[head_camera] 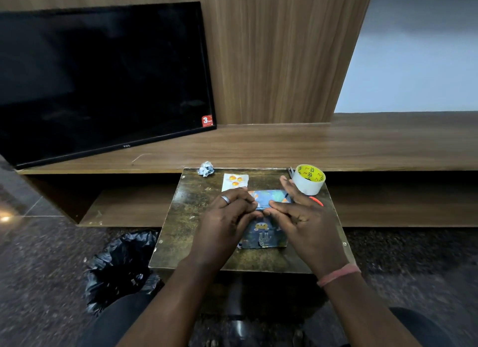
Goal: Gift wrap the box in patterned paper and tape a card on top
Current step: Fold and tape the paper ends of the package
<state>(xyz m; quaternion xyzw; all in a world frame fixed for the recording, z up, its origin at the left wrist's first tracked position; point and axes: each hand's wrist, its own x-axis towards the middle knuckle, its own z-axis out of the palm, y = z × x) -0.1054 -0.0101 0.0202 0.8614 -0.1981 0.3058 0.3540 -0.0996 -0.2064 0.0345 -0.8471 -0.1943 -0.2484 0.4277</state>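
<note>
A small dark tabletop (186, 217), worn and mottled, is seen from above, standing on a speckled stone floor (38, 256). The box (269, 233), wrapped in blue patterned paper with an animal figure on its near side, is placed near the middle of the tabletop. Both hands are laid on its top edge. The left hand (227, 217), with a ring on one finger, is curled, and its fingertips pinch the paper fold at the top of the box. The right hand (307, 217) has its fingers bent over the same fold, thumb and fingertips pressed on the paper; a pink band is worn on that wrist.

Behind the box, a white card (234, 181) with orange shapes is lying flat on the tabletop. A crumpled paper scrap (206, 168) is seen at the far edge, to the left of the card. At the far right corner a roll of tape (310, 179) with a yellow core is standing, and just beside it something orange (316, 200) is partly hidden by the right hand.

Beyond the tabletop, a long wooden shelf (362, 145) is fixed along a wood-panelled wall (271, 62). A dark television (103, 80) is leaned on this shelf at the left. A black plastic bag (121, 266) is placed on the floor, left of the tabletop.
</note>
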